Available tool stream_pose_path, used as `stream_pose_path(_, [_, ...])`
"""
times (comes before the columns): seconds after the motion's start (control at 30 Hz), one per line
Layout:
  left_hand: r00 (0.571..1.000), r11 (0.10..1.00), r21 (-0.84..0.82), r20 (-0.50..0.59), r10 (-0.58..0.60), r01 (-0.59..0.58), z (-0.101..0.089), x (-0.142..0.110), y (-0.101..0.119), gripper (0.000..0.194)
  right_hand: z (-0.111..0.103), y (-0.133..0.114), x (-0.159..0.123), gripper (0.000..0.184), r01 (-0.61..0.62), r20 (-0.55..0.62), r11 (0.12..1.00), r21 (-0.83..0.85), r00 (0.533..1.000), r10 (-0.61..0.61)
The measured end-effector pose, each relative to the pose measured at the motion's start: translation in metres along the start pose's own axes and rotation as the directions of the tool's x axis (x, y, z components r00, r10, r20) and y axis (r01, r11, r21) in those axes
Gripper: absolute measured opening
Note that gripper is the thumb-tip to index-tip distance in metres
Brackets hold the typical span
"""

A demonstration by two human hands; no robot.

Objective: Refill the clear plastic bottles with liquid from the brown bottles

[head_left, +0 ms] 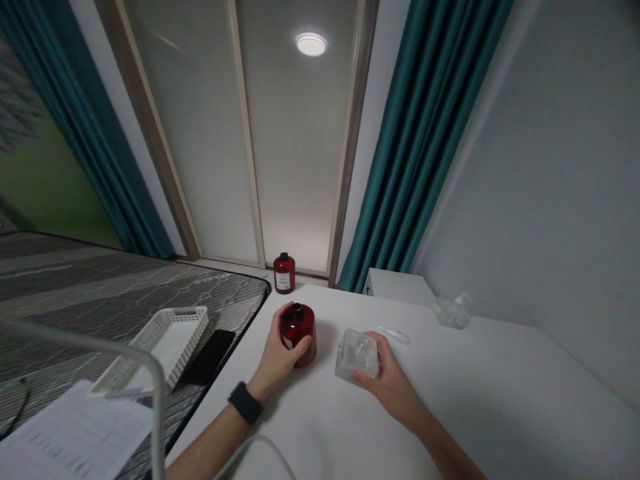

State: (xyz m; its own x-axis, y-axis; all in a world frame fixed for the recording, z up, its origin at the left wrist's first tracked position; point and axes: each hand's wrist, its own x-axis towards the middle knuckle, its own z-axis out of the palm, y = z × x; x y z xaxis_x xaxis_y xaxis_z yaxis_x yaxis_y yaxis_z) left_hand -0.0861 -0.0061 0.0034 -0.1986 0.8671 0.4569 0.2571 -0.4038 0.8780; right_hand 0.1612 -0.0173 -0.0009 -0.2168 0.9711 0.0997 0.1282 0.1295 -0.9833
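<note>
My left hand (283, 350), with a dark watch on the wrist, is wrapped round a dark red bottle (303, 325) that stands upright on the white table. The bottle has a black neck or cap; part of its label is hidden by my fingers. To the right, my right hand (380, 370) grips a clear, square-sided container (357, 355) between thumb and fingers, and its contents are too blurred to make out. Just beyond that hand lies a slim clear tube (393, 333). A second red bottle (285, 273), with a black cap and white label, stands farther back.
A crumpled clear plastic bag (453, 311) lies at the table's back right. On the bed at left are a white basket (197, 327), a black flat object (210, 357) and printed paper (75, 433). A pale curved tube (157, 407) crosses the left foreground. A white cabinet (400, 287) stands behind.
</note>
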Motion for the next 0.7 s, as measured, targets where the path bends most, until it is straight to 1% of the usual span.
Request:
stream_pose_path(0.13, [0.986,0.997,-0.078,0.166,-0.011,0.024,0.004,-0.011,0.009,0.074,0.01,-0.012,-0.005,0.063,0.0,0.021,1.0,0.028,1.0,0.0])
stream_pose_path(0.23, [0.974,0.993,-0.112,0.227,-0.002,0.028,0.007,-0.018,0.013,0.076,0.015,-0.017,-0.008,0.067,-0.02,0.04,0.999,0.05,0.999,0.018])
stream_pose_path(0.4, [0.972,0.994,-0.106,0.232,0.041,-0.017,0.01,-0.021,0.014,0.075,0.017,-0.018,-0.01,0.069,-0.025,0.085,0.999,0.043,0.996,0.021])
stream_pose_path(0.5, [0.975,0.99,-0.14,0.22,0.009,0.022,0.013,-0.02,0.015,0.079,0.02,-0.017,-0.011,0.069,-0.02,0.096,0.999,0.042,0.995,0.016])
stream_pose_path(0.6, [0.978,0.99,-0.135,0.21,-0.015,0.045,0.013,-0.019,0.015,0.077,0.023,-0.016,-0.012,0.073,-0.018,0.062,0.999,0.045,0.998,0.016])
stream_pose_path(0.63, [0.977,0.993,-0.114,0.214,-0.008,0.033,0.011,-0.018,0.015,0.076,0.022,-0.015,-0.012,0.076,-0.02,0.052,0.999,0.049,0.998,0.018])
stream_pose_path(0.7, [0.968,0.998,-0.047,0.249,0.041,-0.03,0.006,-0.016,0.014,0.075,0.02,-0.013,-0.012,0.082,-0.031,0.048,0.999,0.044,0.998,0.029])
